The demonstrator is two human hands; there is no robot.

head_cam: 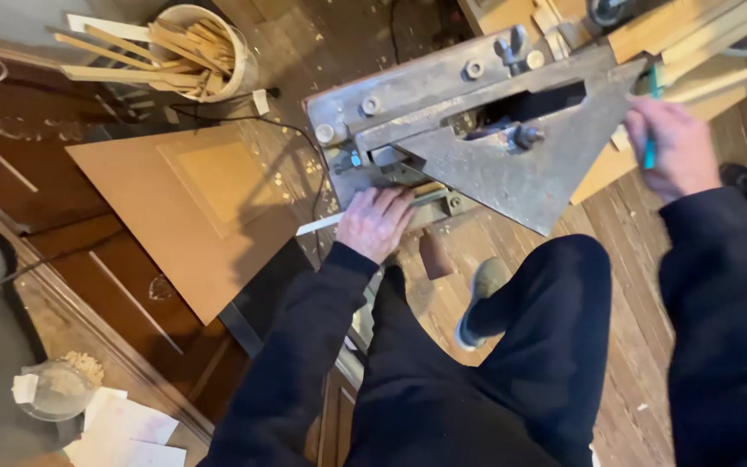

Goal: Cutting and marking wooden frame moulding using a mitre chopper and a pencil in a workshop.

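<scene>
My left hand presses thin, stiff, light moulding strip flat into metal mitre cutter; right hand closed around teal handle.

Plank floor: brown board, bucket of sticks.

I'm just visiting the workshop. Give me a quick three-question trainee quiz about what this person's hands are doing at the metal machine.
1. True or false: the left hand presses a pale strip against the metal machine.
2. What colour is the handle in the right hand?
3. The white bucket holds: A) wooden strips, B) water, C) nails.

Key:
1. True.
2. Teal: the right hand grips a teal handle.
3. A.
</scene>
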